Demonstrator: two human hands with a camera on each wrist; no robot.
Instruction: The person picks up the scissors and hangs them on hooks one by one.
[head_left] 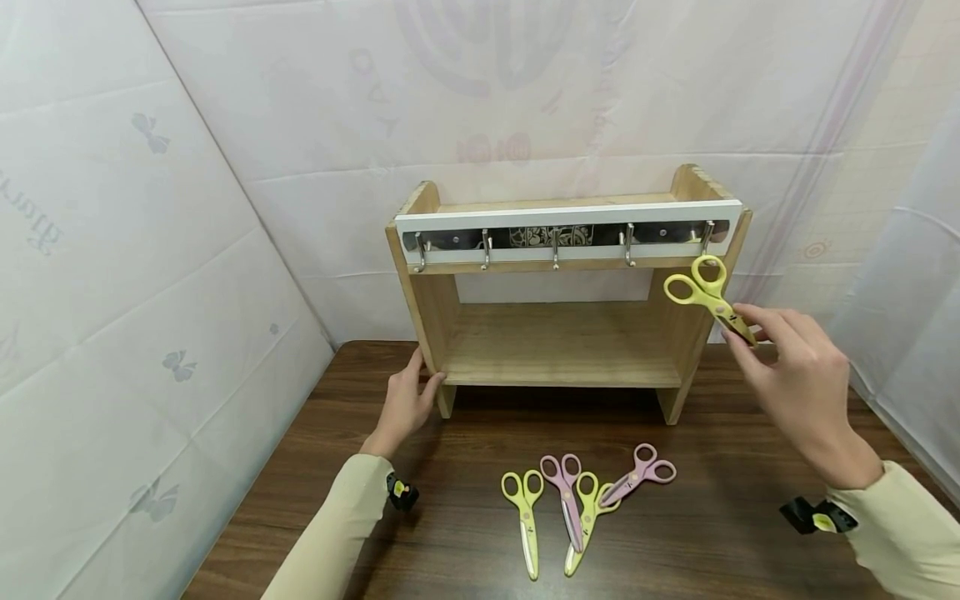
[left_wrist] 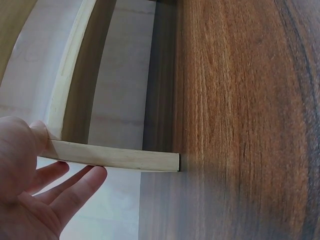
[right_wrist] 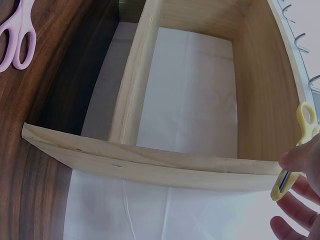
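Note:
My right hand (head_left: 798,375) pinches yellow scissors (head_left: 707,292) by the blade end, handles upward. One handle loop overlaps the rightmost metal hook (head_left: 707,237) in the head view. That hook belongs to a white-backed hook rail (head_left: 566,214) along the upper front of a wooden shelf (head_left: 555,342). At the shelf's lower left, my left hand (head_left: 405,404) grips the side panel (left_wrist: 115,157), thumb at the front and fingers along the outer face. The right wrist view shows the scissors (right_wrist: 306,120) between thumb and fingers, beside the shelf's right side panel (right_wrist: 150,165).
In front of the shelf on the dark wooden table (head_left: 450,533) lie yellow scissors (head_left: 527,521), purple scissors (head_left: 566,496) crossing another yellow pair (head_left: 576,560), and a second purple pair (head_left: 643,472). White patterned cloth (head_left: 337,100) hangs behind and at both sides.

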